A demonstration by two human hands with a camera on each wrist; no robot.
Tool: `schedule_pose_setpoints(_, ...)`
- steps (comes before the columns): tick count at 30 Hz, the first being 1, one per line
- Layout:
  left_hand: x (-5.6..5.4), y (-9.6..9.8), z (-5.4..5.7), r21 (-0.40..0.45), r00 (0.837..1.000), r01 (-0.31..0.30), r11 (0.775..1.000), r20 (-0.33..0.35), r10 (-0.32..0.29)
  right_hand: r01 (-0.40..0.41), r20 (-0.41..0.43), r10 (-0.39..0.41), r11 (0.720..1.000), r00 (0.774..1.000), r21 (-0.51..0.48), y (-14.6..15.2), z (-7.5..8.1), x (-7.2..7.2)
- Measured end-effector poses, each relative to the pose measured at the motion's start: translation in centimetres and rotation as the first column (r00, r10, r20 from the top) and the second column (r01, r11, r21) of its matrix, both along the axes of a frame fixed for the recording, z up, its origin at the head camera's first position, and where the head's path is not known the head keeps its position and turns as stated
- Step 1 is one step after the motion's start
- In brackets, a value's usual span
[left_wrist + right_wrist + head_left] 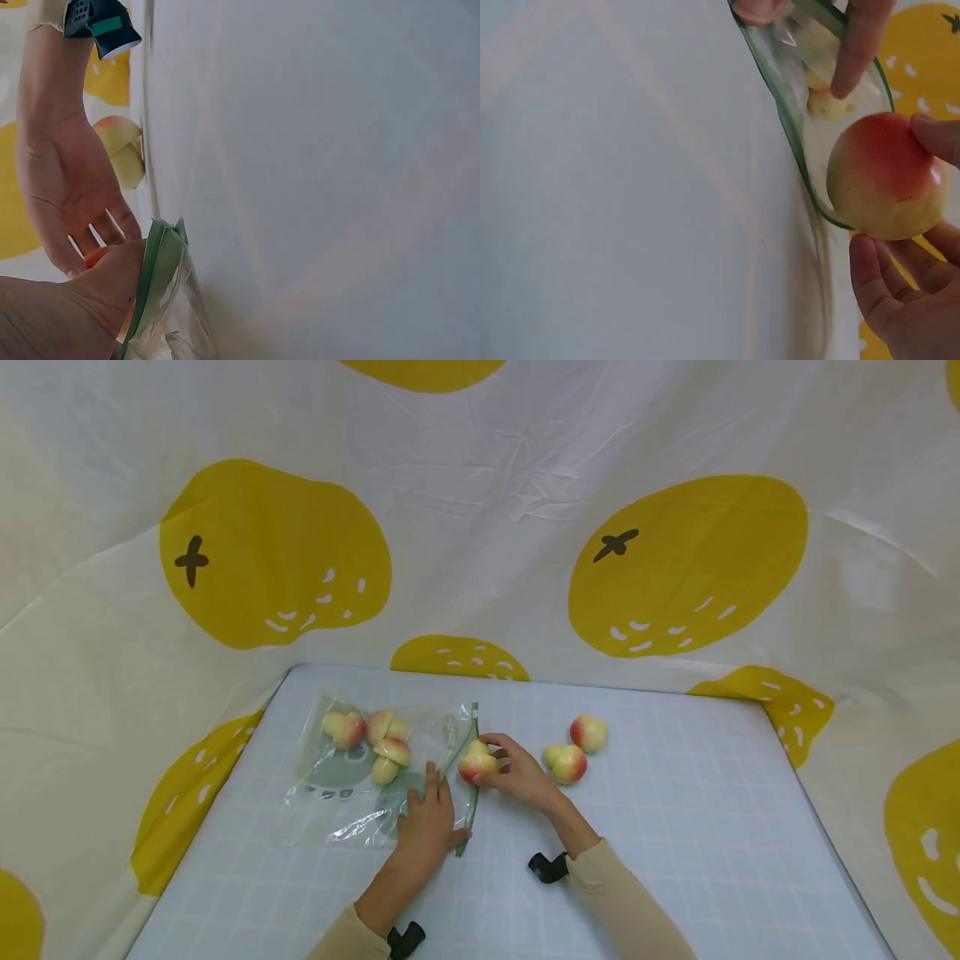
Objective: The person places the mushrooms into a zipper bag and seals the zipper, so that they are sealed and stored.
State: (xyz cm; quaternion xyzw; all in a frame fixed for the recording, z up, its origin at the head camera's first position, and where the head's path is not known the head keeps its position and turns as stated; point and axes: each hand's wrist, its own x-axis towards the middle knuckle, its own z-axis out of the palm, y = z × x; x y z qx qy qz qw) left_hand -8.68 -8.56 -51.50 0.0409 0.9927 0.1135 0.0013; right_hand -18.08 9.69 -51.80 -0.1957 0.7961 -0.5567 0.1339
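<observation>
A clear zip bag (360, 817) with a green-edged mouth lies on the left of the table, with three red-and-yellow mushroom-shaped toys (392, 752) inside. My left hand (426, 828) is at the bag's mouth, fingers straight and spread, thumb by the near end of the green rim (784, 124). The mouth gapes in the right wrist view. Between thumb and fingertips, my right hand (523, 775) pinches another mushroom-shaped toy (885, 176) right at the opening. Its round red-and-yellow cap faces the right wrist camera.
Two more mushroom-shaped toys lie to the right of my right hand: one farther back (588, 732), one nearer (566, 764). A pale checked cloth covers the table (690, 827). Behind it hangs a white curtain (480, 543) with yellow fruit prints.
</observation>
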Motion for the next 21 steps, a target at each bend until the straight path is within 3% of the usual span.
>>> schedule_pose_setpoints(14,0.0,-0.1,-0.2,-0.005,1.0,0.008,1.0,0.011,-0.008,-0.028,-0.009,0.028,0.999,1.0,0.024,-2.0,-0.7,-0.4)
schedule_pose_setpoints(17,0.1,-0.1,-0.1,-0.006,1.0,0.003,1.0,0.015,-0.003,-0.007,-0.031,0.008,1.0,0.999,0.027,-2.3,-0.8,-0.5)
schedule_pose_setpoints(21,0.1,0.0,0.0,0.003,1.0,-0.001,1.0,0.012,0.001,0.087,-0.044,-0.088,0.996,0.995,-0.022,-2.6,-0.9,-0.5)
